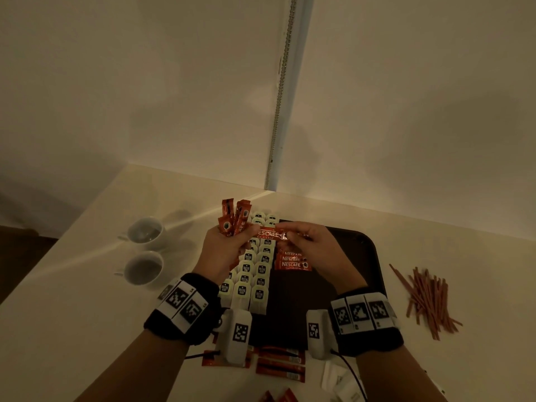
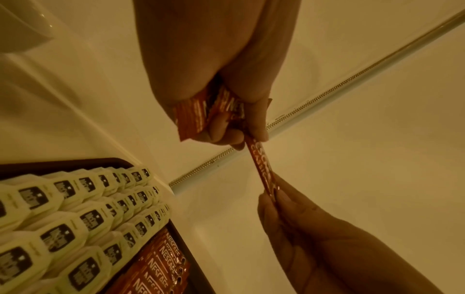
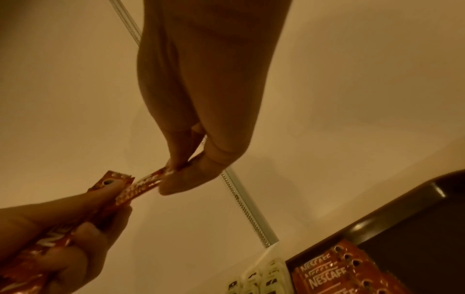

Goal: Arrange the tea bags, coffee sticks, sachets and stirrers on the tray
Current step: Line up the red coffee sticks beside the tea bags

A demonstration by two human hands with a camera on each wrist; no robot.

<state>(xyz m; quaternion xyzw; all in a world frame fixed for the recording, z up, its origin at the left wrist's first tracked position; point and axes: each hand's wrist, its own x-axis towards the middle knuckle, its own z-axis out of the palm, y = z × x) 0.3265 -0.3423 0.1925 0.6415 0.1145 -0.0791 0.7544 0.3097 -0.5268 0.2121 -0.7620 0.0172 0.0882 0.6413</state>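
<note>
My left hand (image 1: 229, 245) grips a bunch of red coffee sticks (image 1: 233, 217) that fan upward above the tray's far left. One coffee stick (image 1: 271, 234) stretches sideways out of that bunch, and my right hand (image 1: 301, 236) pinches its other end between thumb and fingers (image 3: 176, 157). The same stick (image 2: 261, 165) spans both hands in the left wrist view. Below them the dark tray (image 1: 365, 248) holds three rows of pale tea bags (image 1: 252, 274) on its left and a short stack of coffee sticks (image 1: 293, 261) beside them.
Two white cups (image 1: 145, 250) stand on the table left of the tray. A heap of brown stirrers (image 1: 426, 300) lies to the right. More coffee sticks (image 1: 280, 365) and white sachets (image 1: 339, 381) lie near the front edge. Walls meet just behind the table.
</note>
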